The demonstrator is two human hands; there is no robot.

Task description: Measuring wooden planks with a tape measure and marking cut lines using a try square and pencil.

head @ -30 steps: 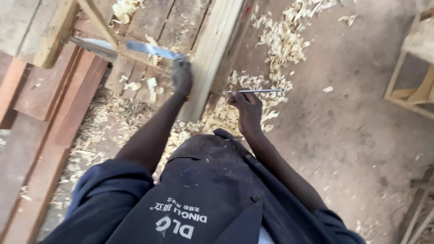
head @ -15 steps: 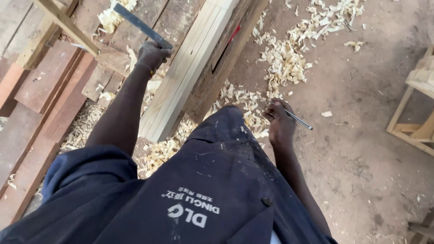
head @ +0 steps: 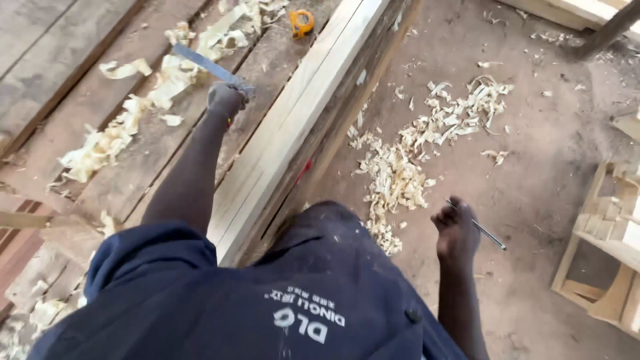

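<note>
Left hand [head: 225, 99] closed around flat grey metal blade [head: 208, 65], held over workbench of long wooden planks [head: 127, 167]. Right hand [head: 456, 230] closed around thin dark metal rod [head: 485, 230], held low over dirt floor [head: 533, 193]. Blade edge is bare; 1 slip on curly wood shavings [head: 400, 167] and someone could be cut.

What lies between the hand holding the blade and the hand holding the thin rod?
In the head view, the pale timber beam and a wood-shavings pile on the dirt floor lie between the left hand and right hand.
</note>
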